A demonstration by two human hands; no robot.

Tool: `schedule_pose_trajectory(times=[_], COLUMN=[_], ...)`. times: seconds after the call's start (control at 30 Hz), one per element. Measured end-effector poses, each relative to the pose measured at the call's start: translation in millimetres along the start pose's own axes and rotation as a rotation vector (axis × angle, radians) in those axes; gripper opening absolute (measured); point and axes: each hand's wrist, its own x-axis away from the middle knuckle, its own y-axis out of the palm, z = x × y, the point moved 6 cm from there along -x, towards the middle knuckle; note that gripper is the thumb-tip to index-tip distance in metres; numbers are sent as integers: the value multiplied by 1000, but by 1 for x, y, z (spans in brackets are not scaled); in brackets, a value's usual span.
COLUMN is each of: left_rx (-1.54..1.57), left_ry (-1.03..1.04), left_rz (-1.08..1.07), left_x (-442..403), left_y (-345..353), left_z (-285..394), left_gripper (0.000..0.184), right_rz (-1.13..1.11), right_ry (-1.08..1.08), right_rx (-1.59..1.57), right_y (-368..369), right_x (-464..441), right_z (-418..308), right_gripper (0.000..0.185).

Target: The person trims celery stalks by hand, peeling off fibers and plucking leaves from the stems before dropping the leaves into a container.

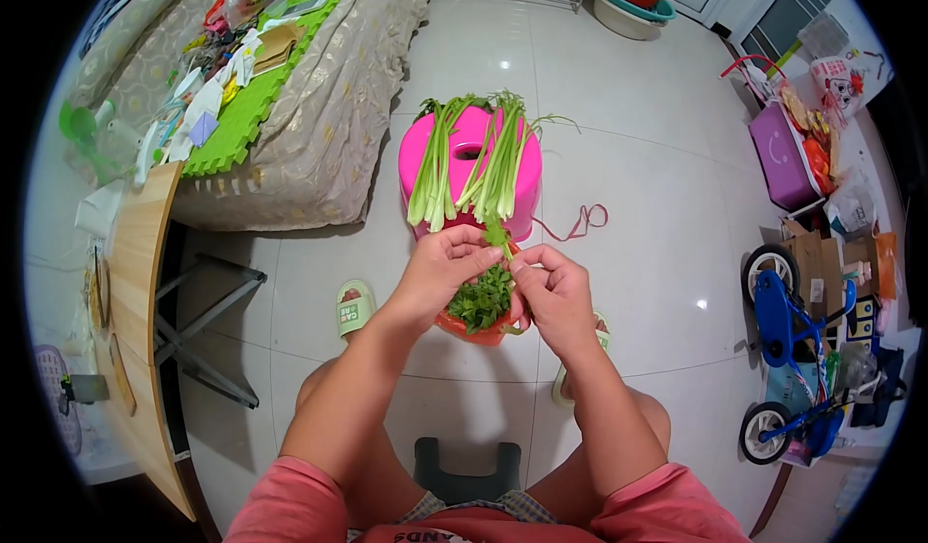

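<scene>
My left hand [447, 267] and my right hand [555, 290] are close together, their fingers pinching a small leafy celery sprig [497, 234] between them. Just below is an orange-red bag or container [491, 337] holding loose green leaves [480, 301]; my hands partly cover it. Beyond my hands stands a pink stool [414, 154]. Across its top lie two bunches of celery, one at the left [437, 171] and one at the right [504, 161], with pale cut ends toward me.
A red ribbon [585, 222] lies on the floor right of the stool. To the left are a cloth-covered sofa [319, 127] and a wooden folding table [145, 282]. Stacked basins [628, 23] stand at the back. A blue children's bike [788, 350] is at the right.
</scene>
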Motion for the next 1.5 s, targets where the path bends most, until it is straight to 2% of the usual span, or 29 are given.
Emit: schedule_pose_trajectory(times=[0.3,0.37,0.6,0.67,0.8,0.87,0.97,1.07,1.3,1.37,1.4,1.47,1.5], left_rx=[48,-58,-61,-206,-449,-673,-805,-886,-895,-955,-955,-774,-788], left_ry=[52,111,197,313,375,456,550,659,756,840,841,605,531], left_rz=[-24,-17,-36,1,15,73,149,193,217,334,334,412,394], left_x=[0,0,0,2,7,9,11,13,20,23,22,12,12], left_y=[1,2,7,8,14,16,14,14,20,18,15,-7,-7], left_z=[2,6,7,13,16,20,21,25,34,36,37,36,38], left_gripper=[12,12,15,17,19,19,16,13,12,10,10,10,12], right_rz=[5,43,76,53,47,35,33,40,14,16,16,65,64], right_ry=[-6,-37,-24,-37,-28,-37,-32,-24,-15,-14,-14,-21,-22], right_rx=[12,-12,12,22,7,-5,0,0,8,19,19,-26,-26], right_y=[2,0,-1,0,1,1,1,2,3,4,3,-3,-3], right_x=[-1,-1,-2,-1,-2,-3,-2,-1,-2,-1,-1,1,2], right_z=[-1,-3,-3,-4,0,1,0,-1,3,1,0,-2,-4], right_gripper=[13,13,13,12,12,11,11,11,10,9,9,8,8])
